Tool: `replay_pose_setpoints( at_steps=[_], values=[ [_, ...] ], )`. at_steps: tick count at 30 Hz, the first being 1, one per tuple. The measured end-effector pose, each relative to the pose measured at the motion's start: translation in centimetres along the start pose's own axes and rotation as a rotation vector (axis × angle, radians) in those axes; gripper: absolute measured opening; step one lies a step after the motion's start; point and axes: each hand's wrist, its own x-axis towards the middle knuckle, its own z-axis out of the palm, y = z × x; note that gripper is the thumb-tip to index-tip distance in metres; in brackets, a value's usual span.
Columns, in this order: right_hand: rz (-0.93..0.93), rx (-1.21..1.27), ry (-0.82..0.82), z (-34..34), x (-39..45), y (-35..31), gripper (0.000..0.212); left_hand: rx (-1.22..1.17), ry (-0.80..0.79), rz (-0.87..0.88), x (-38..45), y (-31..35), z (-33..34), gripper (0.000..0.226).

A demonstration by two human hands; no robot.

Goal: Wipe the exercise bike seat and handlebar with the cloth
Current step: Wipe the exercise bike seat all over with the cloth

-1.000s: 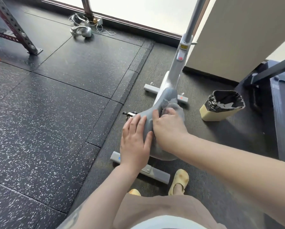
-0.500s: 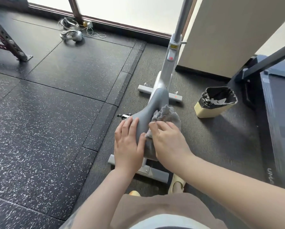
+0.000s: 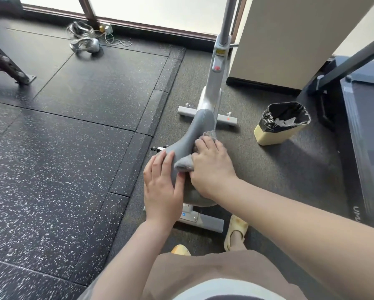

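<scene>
At 10 o'clock a metal rack leg (image 3: 10, 66) stands on the speckled floor mat (image 3: 58, 165), and at 11 o'clock a tangle of cables (image 3: 84, 41) lies by the window.

Near the middle, the left hand (image 3: 161, 187) rests on the left side of the grey seat (image 3: 187, 138), fingers fairly straight and flat against it, steadying it rather than gripping. Just to its right, the right hand (image 3: 212, 167) holds the grey cloth (image 3: 185, 164) bunched under curled fingers and presses it onto the right half of the seat; a bit of cloth also pokes out past the fingertips toward 12 o'clock. The seat's narrow nose points to 12 o'clock, toward the bike post (image 3: 219, 61).

At 2 o'clock sits a yellow bin (image 3: 277, 131) with a black liner, and at 3 o'clock the edge of a treadmill (image 3: 368, 135).

By my reading, the seat wipe is under way: the cloth is working the right side, and whether the nose and left side have been covered cannot be told. The handlebar is out of view above the post, so that part looks left to do, roughly 1 of 2 surfaces in progress.
</scene>
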Motion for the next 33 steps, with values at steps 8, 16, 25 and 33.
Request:
replay_pose_setpoints(
  at_steps=[8, 16, 25, 33],
  values=[
    [0.012, -0.158, -0.011, -1.6, 2.8, 1.0, 0.042, 0.022, -0.010, -0.010, 0.0, 0.1, 0.0, 0.053],
    [-0.174, -0.125, -0.003, -1.4, 1.0, 3.8, 0.035, 0.003, -0.006, -0.025, 0.0, 0.3, -0.1, 0.053],
    [-0.120, -0.093, 0.028, -1.1, 0.3, 2.7, 0.034, 0.080, -0.053, -0.013, 1.2, 1.4, -1.0, 0.048],
    [-0.035, -0.080, 0.012, -0.5, 0.9, 0.7, 0.038, 0.046, -0.137, -0.022, 2.6, 1.5, -0.9, 0.045]
  ],
)
